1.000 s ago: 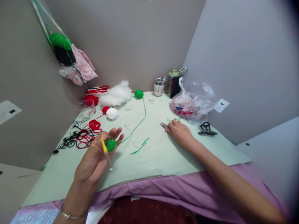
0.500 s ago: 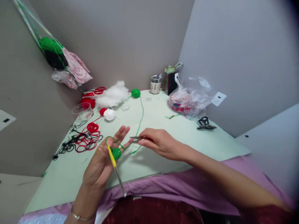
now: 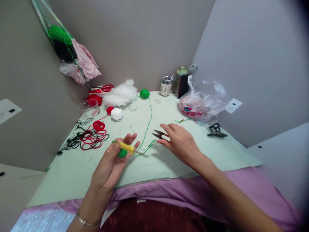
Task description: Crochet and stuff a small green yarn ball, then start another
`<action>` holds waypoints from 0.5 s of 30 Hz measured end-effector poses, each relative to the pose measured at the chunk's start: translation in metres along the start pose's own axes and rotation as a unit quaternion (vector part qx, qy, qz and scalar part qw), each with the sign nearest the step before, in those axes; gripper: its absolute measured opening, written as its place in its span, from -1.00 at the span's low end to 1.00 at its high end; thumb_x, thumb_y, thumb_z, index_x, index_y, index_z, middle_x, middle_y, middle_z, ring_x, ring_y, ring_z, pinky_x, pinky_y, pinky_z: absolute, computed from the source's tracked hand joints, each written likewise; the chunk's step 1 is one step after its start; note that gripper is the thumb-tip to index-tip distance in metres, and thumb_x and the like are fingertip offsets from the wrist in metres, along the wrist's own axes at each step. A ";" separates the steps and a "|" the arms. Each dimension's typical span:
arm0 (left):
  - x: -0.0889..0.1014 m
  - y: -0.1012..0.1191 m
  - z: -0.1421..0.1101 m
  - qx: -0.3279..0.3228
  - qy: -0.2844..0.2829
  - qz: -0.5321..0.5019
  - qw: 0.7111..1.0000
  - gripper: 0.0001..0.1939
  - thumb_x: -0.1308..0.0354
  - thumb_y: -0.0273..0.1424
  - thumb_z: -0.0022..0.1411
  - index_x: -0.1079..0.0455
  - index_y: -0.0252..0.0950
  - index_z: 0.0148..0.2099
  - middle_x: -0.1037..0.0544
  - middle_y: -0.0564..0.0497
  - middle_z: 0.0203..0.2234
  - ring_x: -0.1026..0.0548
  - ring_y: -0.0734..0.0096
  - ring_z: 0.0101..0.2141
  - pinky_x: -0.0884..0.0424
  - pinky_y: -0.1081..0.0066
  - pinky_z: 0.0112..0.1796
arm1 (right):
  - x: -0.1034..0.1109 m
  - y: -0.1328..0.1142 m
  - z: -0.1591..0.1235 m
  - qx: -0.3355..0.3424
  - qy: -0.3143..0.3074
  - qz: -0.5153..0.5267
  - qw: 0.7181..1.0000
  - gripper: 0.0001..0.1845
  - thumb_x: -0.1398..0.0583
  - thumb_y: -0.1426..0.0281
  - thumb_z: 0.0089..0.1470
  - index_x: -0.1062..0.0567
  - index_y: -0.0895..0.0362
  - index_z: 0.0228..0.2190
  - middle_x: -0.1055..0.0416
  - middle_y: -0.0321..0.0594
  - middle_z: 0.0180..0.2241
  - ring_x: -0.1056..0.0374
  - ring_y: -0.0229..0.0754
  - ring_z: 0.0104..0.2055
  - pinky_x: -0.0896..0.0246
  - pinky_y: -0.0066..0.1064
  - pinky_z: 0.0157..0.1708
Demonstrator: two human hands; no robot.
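Note:
My left hand [image 3: 108, 164], palm up, holds a small green crocheted piece [image 3: 122, 153] and a crochet hook with a yellow handle [image 3: 126, 147]. The hook's metal shaft points right, over the table. A bit of green yarn shows at the left thumb. To the right, my right hand [image 3: 181, 138] grips thread snips [image 3: 159, 134], their two blades apart and nothing between them. Between the hands, green yarn [image 3: 150, 120] lies on the table and runs back to a green ball [image 3: 145, 93]. The left fingers partly hide the green piece.
Tangled red and black yarn [image 3: 93, 137] lies at left, near a clear plastic cup [image 3: 91, 110]. Behind are white stuffing [image 3: 122, 93], red-handled scissors [image 3: 107, 87] and a red-and-white piece [image 3: 117, 113]. A pen tin [image 3: 166, 86], plastic bag [image 3: 199, 104] and black hair claw [image 3: 216, 130] stand right.
My right hand has drawn the snips away to the right, and their blades have spread. The hook has swung from pointing down to pointing right. Yarn no longer stretches across my left fingers.

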State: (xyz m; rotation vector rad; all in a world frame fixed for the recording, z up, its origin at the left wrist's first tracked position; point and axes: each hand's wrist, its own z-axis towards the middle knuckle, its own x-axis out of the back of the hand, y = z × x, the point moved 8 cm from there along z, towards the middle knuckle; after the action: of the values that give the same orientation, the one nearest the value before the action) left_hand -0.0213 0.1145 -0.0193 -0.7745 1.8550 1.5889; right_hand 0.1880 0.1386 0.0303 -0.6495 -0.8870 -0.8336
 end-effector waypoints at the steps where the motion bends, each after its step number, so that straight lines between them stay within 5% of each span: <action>1: 0.002 -0.006 0.000 0.013 0.018 0.009 1.000 -0.71 -0.63 -0.31 -0.05 -0.60 -0.24 -0.35 -0.69 0.04 -0.26 -0.64 0.20 -0.01 -0.60 0.25 0.03 | 0.004 0.001 -0.004 0.005 0.017 0.025 1.000 -0.42 -0.21 0.02 0.32 -0.44 0.14 0.18 -0.55 0.10 -0.02 -0.50 0.10 -0.01 -0.40 -0.12 -0.06; 5: -0.007 -0.033 -0.001 0.041 0.010 0.078 0.996 -0.67 -0.64 -0.29 -0.08 -0.61 -0.31 -0.35 -0.58 0.09 -0.47 -0.55 0.53 -0.40 -0.48 0.56 -0.31 | 0.010 -0.030 -0.017 0.088 0.015 0.224 0.970 -0.17 -0.20 -0.04 0.29 -0.14 0.03 0.41 -0.36 0.09 0.25 -0.36 0.06 0.29 -0.42 -0.08 0.17; 9: -0.017 -0.052 -0.005 0.054 -0.028 0.133 0.989 -0.63 -0.57 -0.26 0.05 -0.61 -0.30 -0.14 -0.55 0.09 -0.49 -0.47 0.53 -0.41 -0.36 0.55 -0.33 | 0.022 -0.059 -0.018 0.156 0.101 0.213 0.959 -0.55 -0.13 0.39 0.41 -0.36 0.01 0.28 -0.46 0.01 0.17 -0.42 -0.03 0.22 -0.41 -0.12 0.17; 12: -0.013 -0.054 -0.006 0.056 -0.033 0.167 0.984 -0.60 -0.55 -0.27 0.07 -0.55 -0.29 -0.09 -0.49 0.13 -0.54 -0.42 0.54 -0.45 -0.30 0.53 -0.34 | 0.029 -0.051 -0.015 0.174 0.170 0.131 0.961 -0.50 -0.11 0.56 0.34 -0.39 0.07 0.26 -0.55 0.01 0.08 -0.45 0.00 0.17 -0.35 -0.04 0.19; 15: -0.006 -0.049 -0.006 0.038 -0.026 0.220 0.974 -0.67 -0.52 -0.28 0.08 -0.53 -0.28 -0.17 -0.47 0.15 -0.56 -0.38 0.53 -0.48 -0.25 0.51 -0.38 | 0.042 -0.016 -0.013 0.083 0.245 0.097 0.961 -0.52 -0.04 0.59 0.35 -0.47 0.06 0.19 -0.61 -0.04 -0.01 -0.50 -0.01 0.08 -0.30 0.00 0.19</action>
State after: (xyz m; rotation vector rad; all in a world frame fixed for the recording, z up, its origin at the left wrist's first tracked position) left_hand 0.0184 0.1031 -0.0464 -0.2924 2.1357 1.7648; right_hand 0.1953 0.1057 0.0631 -0.3500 -0.4291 -0.6909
